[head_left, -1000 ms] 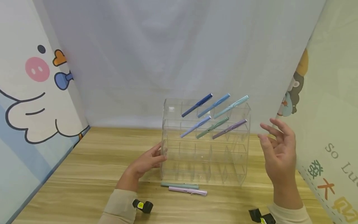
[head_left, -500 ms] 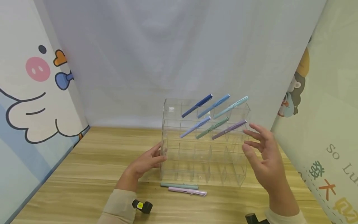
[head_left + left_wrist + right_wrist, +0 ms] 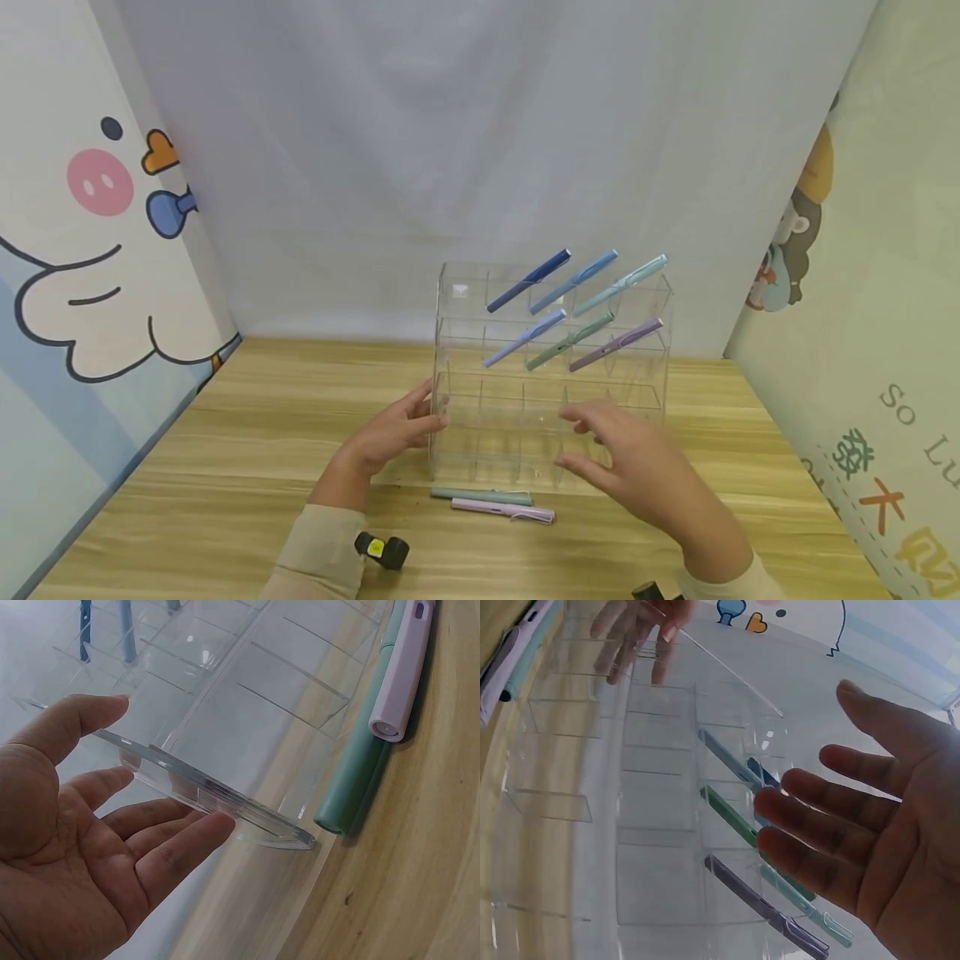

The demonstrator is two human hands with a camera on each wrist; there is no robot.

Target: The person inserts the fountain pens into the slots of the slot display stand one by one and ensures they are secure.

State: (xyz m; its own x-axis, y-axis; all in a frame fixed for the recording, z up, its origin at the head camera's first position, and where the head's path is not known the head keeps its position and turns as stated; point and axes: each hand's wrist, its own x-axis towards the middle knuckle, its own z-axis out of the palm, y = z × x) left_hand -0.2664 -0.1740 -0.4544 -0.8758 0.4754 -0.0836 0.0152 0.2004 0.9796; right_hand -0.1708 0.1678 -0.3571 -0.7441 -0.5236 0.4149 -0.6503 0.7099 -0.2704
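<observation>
A clear acrylic pen rack with tiered compartments stands on the table. My left hand holds its left side panel, thumb at the front edge and fingers against the outer side, as the left wrist view shows. My right hand is in front of the rack's lower right tiers, fingers apart and holding nothing. A grey-green pen and a pale pink pen lie side by side before the rack. Slanted in the top tier are dark blue, blue and pale aqua pens.
In the second tier rest a periwinkle pen, a green pen and a purple pen. Behind the wooden table hangs a pale curtain. Printed cartoon panels flank both sides.
My right hand has swung from beyond the rack's right side leftward and down to the front of its lower tiers. The left hand, rack and pens stay where they were.
</observation>
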